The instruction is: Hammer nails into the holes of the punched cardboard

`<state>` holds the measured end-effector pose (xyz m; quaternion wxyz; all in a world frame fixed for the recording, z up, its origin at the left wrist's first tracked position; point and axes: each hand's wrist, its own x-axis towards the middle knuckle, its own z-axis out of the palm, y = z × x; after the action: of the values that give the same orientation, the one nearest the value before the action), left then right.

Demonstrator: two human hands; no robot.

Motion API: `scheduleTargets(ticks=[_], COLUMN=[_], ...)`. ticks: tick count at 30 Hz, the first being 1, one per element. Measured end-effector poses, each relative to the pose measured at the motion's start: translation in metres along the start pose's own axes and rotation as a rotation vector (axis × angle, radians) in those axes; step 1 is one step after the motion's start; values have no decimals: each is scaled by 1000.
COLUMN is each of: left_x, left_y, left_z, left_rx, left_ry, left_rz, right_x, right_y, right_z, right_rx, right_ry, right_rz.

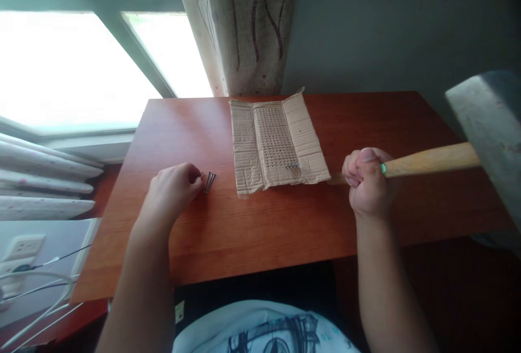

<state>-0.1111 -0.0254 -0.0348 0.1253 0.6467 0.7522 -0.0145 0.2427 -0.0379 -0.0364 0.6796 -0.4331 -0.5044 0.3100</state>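
Observation:
My right hand (367,182) is closed round the wooden handle (427,159) of a hammer whose grey metal head (490,125) is raised close to the camera at the right edge. My left hand (175,187) rests on the red-brown table (285,228), its fingers curled and touching a few loose nails (209,181) lying just to its right. Between the hands lies a flattened piece of cardboard (278,141) full of small holes, with a couple of nails (292,165) at its near edge.
A grey wall and a patterned curtain (252,27) stand behind the table. A bright window (81,65) is at the left. White cables (36,293) and a power outlet (24,245) sit at the lower left.

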Motion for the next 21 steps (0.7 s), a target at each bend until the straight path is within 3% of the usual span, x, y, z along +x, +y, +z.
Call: scheduleTargets(ticks=[3, 6, 9, 12, 17, 21], left_x=[0, -4, -12, -23, -31, -28], left_y=[-8, -6, 14, 44, 89, 110], left_z=[4, 4, -3, -12, -13, -6], left_rx=[-189, -549, -925, -1147, -1237, -1079], left_ry=[153, 325, 348, 322, 185, 217], left_rz=[3, 78, 184, 309, 489, 580], right_x=[-1, -1, 0, -1, -1, 0], right_y=[-1, -2, -3, -4, -4, -2], right_z=[-1, -2, -2, -1, -1, -2], right_rx=[21, 31, 31, 25, 30, 54], right_ry=[-1, -4, 0, -1, -11, -20], right_rz=[-2, -7, -9, -1, 3, -2])
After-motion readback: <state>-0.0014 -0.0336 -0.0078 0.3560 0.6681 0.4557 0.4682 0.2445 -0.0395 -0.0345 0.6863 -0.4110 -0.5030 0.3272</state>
